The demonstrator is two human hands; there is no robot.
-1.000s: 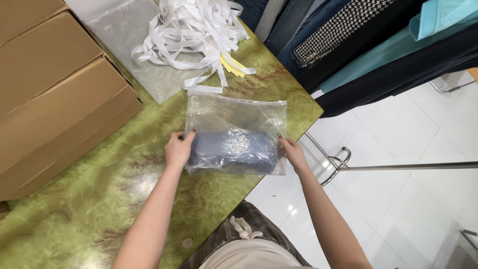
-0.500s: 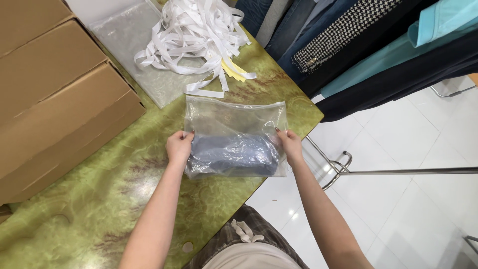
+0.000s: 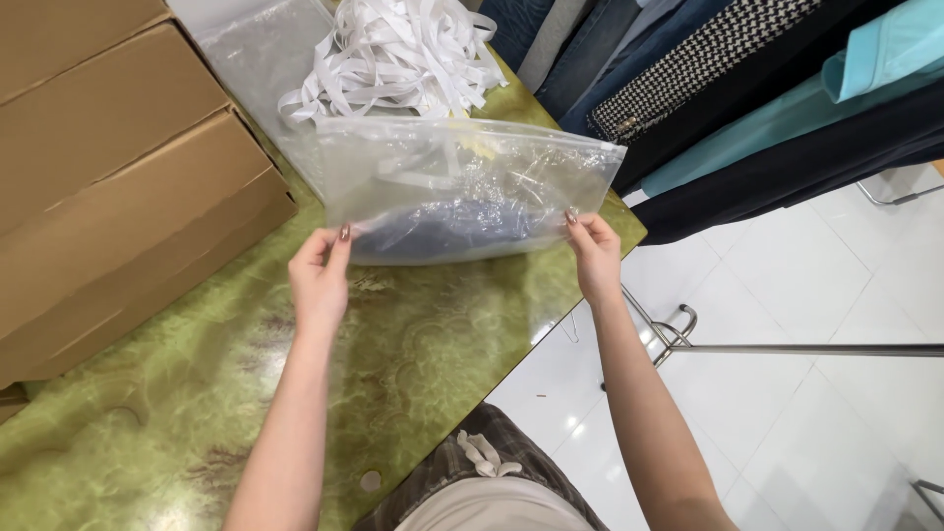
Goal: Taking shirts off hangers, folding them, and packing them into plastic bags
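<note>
Our left hand (image 3: 320, 280): raised, fingers pinched shut | our right hand (image 3: 593, 254): raised, fingers pinched shut | both our arms: bare, stretched forward, apart.

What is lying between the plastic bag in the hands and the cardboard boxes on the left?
In the head view, only bare green table shows between the clear plastic bag and the cardboard boxes; farther back, a flat clear plastic sheet lies there.
</note>
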